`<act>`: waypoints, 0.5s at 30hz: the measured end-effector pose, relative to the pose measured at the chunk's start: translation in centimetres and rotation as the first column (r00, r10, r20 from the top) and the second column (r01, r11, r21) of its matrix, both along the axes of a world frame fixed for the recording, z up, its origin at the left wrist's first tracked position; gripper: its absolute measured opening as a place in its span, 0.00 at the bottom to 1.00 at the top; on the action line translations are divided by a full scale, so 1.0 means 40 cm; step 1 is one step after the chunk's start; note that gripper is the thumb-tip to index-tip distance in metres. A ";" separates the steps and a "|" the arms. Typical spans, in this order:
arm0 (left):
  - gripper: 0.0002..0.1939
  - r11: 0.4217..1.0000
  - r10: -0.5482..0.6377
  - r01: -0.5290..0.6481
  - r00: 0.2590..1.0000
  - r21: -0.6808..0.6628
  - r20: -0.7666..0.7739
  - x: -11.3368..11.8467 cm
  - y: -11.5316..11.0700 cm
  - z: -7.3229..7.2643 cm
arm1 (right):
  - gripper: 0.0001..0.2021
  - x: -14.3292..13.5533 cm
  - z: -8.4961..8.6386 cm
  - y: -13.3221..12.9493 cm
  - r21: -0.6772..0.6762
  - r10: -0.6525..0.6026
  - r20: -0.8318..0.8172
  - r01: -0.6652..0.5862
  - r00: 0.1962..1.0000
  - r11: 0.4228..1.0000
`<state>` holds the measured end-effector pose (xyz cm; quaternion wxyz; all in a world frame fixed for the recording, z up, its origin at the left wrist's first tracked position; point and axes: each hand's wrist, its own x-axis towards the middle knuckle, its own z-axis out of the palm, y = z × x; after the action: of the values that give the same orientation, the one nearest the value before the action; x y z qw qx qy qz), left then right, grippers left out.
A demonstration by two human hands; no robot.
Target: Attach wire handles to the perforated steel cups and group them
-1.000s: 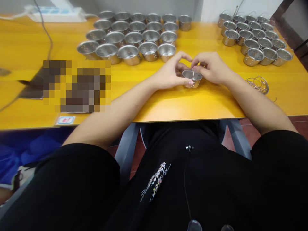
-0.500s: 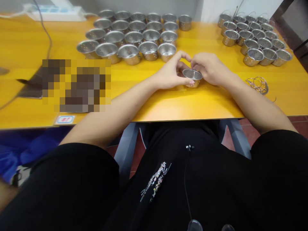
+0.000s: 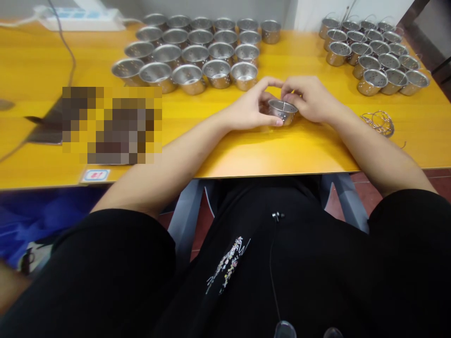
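A small perforated metal strainer cup (image 3: pixel 282 112) is just above or on the yellow table in front of me; I cannot tell if its base touches. My left hand (image 3: pixel 255 105) is closed around its left side, thumb on the near wall. Over the cup's right rim, my right hand (image 3: pixel 310 98) pinches a thin wire (image 3: pixel 284 106) that dips into the cup. Most of that wire is hidden by the fingers. Beyond my left hand stand rows of similar cups (image 3: pixel 216 74) without visible handles.
At the right, more cups (image 3: pixel 372 82) are grouped, some with wire handles. A pile of bent wires (image 3: pixel 380 123) lies by my right forearm. A power strip (image 3: pixel 84 19), a cable, a dark flat object (image 3: pixel 49 126) and a blurred-out patch are at left. The table edge (image 3: pixel 268 176) runs before me.
My right fingers have shifted slightly over the rim, and the wire below them now stands more upright inside the cup. My left hand keeps its hold.
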<state>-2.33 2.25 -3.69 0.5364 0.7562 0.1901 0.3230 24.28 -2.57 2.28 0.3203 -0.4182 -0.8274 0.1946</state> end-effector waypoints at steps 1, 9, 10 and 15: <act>0.57 1.000 0.001 -0.001 1.000 -0.003 0.004 0.002 -0.002 0.002 | 0.22 0.002 -0.001 0.002 0.003 0.006 -0.002 -0.006 1.000 1.000; 0.60 0.999 -0.027 0.029 0.999 -0.042 0.040 -0.002 0.010 -0.001 | 0.20 0.009 0.027 -0.009 -0.054 0.001 -0.001 -0.001 1.000 0.999; 0.60 0.998 -0.027 0.029 0.999 -0.047 0.036 -0.004 0.014 -0.004 | 0.19 0.011 0.031 -0.014 -0.057 -0.003 0.001 0.003 1.000 0.998; 0.61 0.997 -0.038 0.040 0.999 -0.061 0.028 -0.009 0.024 -0.012 | 0.18 0.018 0.039 -0.027 -0.075 -0.021 -0.015 0.020 1.000 0.997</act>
<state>-2.67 3.20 -4.17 0.5683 0.7384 0.1781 0.3164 25.00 -3.66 3.83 0.3127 -0.4368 -0.8128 0.2256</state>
